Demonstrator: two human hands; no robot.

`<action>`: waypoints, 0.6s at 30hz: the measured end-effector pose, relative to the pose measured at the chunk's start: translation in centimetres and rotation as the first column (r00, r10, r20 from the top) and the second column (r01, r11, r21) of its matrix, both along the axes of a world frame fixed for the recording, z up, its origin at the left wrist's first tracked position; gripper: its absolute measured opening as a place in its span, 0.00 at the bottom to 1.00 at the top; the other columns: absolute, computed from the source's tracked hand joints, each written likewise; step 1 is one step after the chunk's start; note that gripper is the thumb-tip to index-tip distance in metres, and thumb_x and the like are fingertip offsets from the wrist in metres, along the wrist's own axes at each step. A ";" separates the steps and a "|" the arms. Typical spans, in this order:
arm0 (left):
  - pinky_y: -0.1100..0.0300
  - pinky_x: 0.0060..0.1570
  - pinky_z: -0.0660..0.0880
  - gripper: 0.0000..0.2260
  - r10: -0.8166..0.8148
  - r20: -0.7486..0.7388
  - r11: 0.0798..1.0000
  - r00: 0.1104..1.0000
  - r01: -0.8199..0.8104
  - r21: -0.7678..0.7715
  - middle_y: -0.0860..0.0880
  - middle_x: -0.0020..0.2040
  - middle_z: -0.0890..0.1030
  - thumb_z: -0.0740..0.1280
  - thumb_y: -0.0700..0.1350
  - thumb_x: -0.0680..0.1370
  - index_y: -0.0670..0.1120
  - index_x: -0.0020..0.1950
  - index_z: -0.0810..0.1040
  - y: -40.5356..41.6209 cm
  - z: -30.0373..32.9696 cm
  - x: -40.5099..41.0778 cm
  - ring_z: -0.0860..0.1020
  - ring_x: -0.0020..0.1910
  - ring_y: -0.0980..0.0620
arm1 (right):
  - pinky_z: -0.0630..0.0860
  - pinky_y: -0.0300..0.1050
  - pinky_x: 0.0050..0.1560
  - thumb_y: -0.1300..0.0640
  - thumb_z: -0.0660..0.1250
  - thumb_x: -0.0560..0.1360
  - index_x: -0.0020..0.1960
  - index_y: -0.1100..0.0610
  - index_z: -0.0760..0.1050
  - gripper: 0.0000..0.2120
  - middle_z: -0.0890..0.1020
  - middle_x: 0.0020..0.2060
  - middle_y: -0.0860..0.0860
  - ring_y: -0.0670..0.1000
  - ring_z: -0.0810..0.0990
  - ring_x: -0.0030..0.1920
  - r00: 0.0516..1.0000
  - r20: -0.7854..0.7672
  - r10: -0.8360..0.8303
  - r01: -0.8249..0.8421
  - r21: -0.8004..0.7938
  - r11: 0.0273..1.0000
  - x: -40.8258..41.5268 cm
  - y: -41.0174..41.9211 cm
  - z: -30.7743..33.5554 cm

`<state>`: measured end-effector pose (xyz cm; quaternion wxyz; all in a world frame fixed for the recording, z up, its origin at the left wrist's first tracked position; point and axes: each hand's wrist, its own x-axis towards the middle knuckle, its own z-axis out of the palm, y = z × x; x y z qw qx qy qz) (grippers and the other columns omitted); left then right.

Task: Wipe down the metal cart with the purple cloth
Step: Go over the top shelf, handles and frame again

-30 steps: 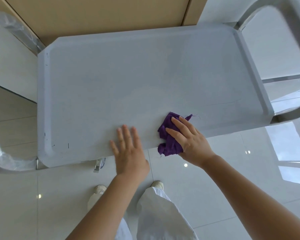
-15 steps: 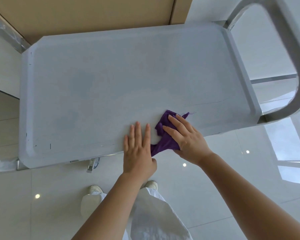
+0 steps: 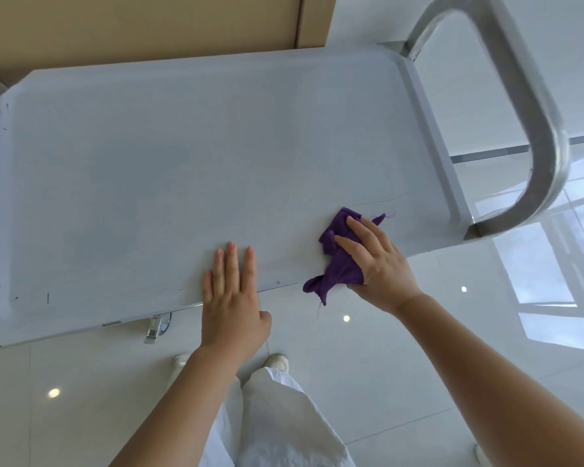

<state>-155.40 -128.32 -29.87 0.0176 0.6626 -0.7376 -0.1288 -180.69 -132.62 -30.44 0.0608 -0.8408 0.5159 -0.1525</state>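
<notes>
Flat-fingered right hand (image 3: 378, 261) presses the purple cloth (image 3: 338, 261), seemingly hiding part; left hand (image 3: 231, 298) lies flat on cart (image 3: 149, 163)

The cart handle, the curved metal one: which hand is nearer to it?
Right. The right hand presses the purple cloth nearer the handle; the left hand lies flat further away.

One metal cart (image 3: 182, 170) fills the middle of the view, with one curved handle (image 3: 533, 129) at its right end and one caster (image 3: 155, 326) showing under its near edge. One purple cloth (image 3: 339, 261) lies on its near right part. Two hands are in view: the left hand (image 3: 231, 301) and the right hand (image 3: 378, 261). Two shoes (image 3: 279, 360) show near the bottom, and one cardboard box (image 3: 142, 25) stands at the far side.
</notes>
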 end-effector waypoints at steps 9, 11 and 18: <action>0.44 0.61 0.66 0.47 -0.245 -0.177 0.967 0.953 0.253 0.023 0.34 0.67 0.70 0.77 0.44 0.52 0.31 0.67 0.66 -1.9 2.6 -10.1 0.70 0.66 0.35 | 0.68 0.50 0.66 0.52 0.77 0.63 0.65 0.54 0.67 0.34 0.74 0.64 0.60 0.59 0.68 0.67 0.999 -0.036 -0.039 0.037 -0.042 0.998 0.3 0.1 -0.1; 0.45 0.63 0.64 0.46 -0.223 -0.228 0.968 0.948 0.242 0.062 0.33 0.68 0.69 0.76 0.42 0.54 0.32 0.68 0.61 -2.2 2.4 -10.9 0.69 0.67 0.36 | 0.63 0.48 0.68 0.52 0.77 0.64 0.66 0.55 0.67 0.35 0.74 0.65 0.59 0.58 0.65 0.68 0.998 -0.068 -0.014 0.012 -0.030 0.999 0.1 0.1 0.0; 0.55 0.71 0.50 0.40 -0.326 -0.287 0.941 0.901 0.337 -0.010 0.38 0.72 0.64 0.63 0.39 0.62 0.37 0.73 0.54 -2.1 0.9 -8.2 0.60 0.70 0.43 | 0.69 0.50 0.66 0.48 0.76 0.66 0.67 0.54 0.66 0.34 0.71 0.68 0.58 0.58 0.66 0.69 0.996 -0.079 0.028 -0.029 -0.018 0.999 -1.8 -0.1 -0.5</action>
